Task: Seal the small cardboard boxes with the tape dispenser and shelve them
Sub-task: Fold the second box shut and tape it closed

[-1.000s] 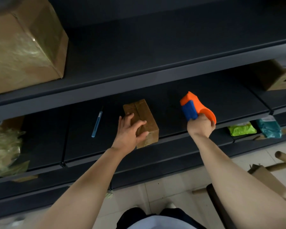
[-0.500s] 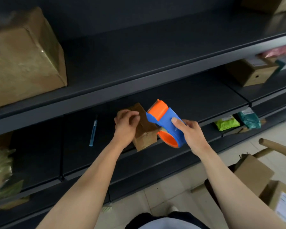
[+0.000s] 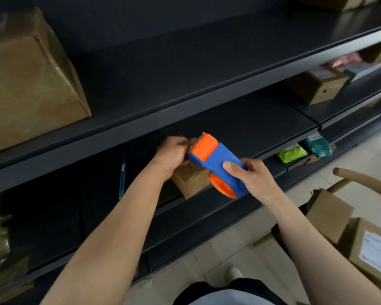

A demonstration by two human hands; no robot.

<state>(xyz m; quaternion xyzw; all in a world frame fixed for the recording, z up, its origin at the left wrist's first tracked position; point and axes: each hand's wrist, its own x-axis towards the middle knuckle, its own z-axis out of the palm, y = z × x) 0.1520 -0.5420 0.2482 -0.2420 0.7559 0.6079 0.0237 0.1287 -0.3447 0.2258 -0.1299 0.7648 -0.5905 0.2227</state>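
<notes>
A small brown cardboard box (image 3: 190, 182) sits at the front edge of the dark middle shelf (image 3: 262, 130), tilted. My left hand (image 3: 174, 154) grips its upper far end. My right hand (image 3: 254, 178) holds the blue and orange tape dispenser (image 3: 218, 162), whose orange head presses against the box's top beside my left fingers. Most of the box's top is hidden by hand and dispenser.
A large brown box (image 3: 29, 82) stands on the upper shelf at left. A blue pen (image 3: 121, 178) lies on the middle shelf. More cardboard boxes (image 3: 359, 236) sit on a wooden chair (image 3: 361, 181) at lower right. A box (image 3: 319, 85) and green and teal packets (image 3: 293, 153) occupy the right shelves.
My right hand brought the dispenser down from the right onto the box. My left hand shifted from the box's side to its far top end, and the box tilted toward the shelf edge.
</notes>
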